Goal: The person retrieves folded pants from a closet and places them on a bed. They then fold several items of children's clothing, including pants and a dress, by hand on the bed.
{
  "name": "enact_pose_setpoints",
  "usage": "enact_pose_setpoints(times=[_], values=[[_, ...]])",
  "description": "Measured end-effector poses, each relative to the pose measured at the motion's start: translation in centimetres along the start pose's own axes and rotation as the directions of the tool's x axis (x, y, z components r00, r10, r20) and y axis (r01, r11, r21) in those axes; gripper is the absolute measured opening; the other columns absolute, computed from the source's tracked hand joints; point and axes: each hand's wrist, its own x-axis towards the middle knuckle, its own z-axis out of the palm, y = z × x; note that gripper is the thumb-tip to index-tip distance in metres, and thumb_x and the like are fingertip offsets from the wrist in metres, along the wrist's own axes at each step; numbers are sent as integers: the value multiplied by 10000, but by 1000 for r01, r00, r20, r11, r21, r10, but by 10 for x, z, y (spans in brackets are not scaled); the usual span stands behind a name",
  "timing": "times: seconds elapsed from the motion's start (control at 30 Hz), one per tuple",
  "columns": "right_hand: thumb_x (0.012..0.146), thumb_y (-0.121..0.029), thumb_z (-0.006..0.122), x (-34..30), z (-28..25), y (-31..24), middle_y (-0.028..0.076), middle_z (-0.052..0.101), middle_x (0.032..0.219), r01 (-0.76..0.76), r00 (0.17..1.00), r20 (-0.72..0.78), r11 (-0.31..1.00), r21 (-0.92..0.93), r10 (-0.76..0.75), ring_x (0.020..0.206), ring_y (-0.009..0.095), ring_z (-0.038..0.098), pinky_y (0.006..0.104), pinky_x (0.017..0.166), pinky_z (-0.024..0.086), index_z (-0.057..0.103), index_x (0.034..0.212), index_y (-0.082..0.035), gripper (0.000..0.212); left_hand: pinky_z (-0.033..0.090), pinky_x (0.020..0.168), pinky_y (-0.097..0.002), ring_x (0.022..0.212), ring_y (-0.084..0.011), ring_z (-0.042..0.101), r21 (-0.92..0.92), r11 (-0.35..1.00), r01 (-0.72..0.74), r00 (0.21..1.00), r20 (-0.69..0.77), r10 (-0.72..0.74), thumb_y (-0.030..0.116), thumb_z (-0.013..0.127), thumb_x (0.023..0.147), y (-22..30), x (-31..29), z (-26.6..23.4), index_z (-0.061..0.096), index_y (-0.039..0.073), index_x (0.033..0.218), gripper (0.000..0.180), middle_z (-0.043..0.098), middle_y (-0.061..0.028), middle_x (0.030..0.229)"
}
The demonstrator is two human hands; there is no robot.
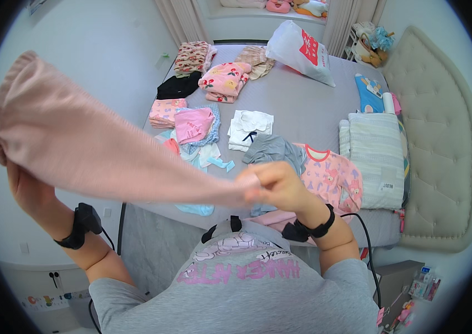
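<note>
A plain pink ribbed garment, long and narrowing like a trouser leg, is stretched in the air across the left of the view; its exact kind I cannot make out. My left hand grips its wide end, partly hidden by the cloth. The narrow end is pinched in the fingers of my right hand, slightly blurred. Just beyond my right hand lie a crumpled grey garment and a pink patterned long-sleeved top with a red neckline. A folded white collared shirt is farther back on the bed.
Folded clothes stand in piles on the bed's left side, including a pink cherry-print bundle and a black garment. A white plastic bag sits at the back. Striped bedding is stacked by the padded headboard.
</note>
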Motion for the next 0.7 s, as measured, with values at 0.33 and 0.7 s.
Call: enact_pose_setpoints(times=[0.33, 0.7], values=[[926, -257, 541, -16, 52, 107, 123, 514, 1297, -517, 833, 324, 423, 744, 449, 1177, 188, 491, 323, 1009, 361, 478, 1276, -13, 431, 402, 1035, -341, 1217, -196, 489, 57, 966, 253, 807, 538, -243, 188, 451, 967, -51, 27, 22, 381, 21, 1367, 439, 488, -119, 1332], [914, -216, 552, -41, 22, 167, 81, 428, 1382, -114, 943, 230, 881, -459, 242, 1289, 206, 386, 315, 1057, 301, 368, 1382, -38, 533, 266, 1099, -433, 1306, -253, 402, 308, -267, 913, -347, 241, -906, 768, 291, 825, -288, -162, -123, 377, 20, 1385, 938, 441, -110, 1401]])
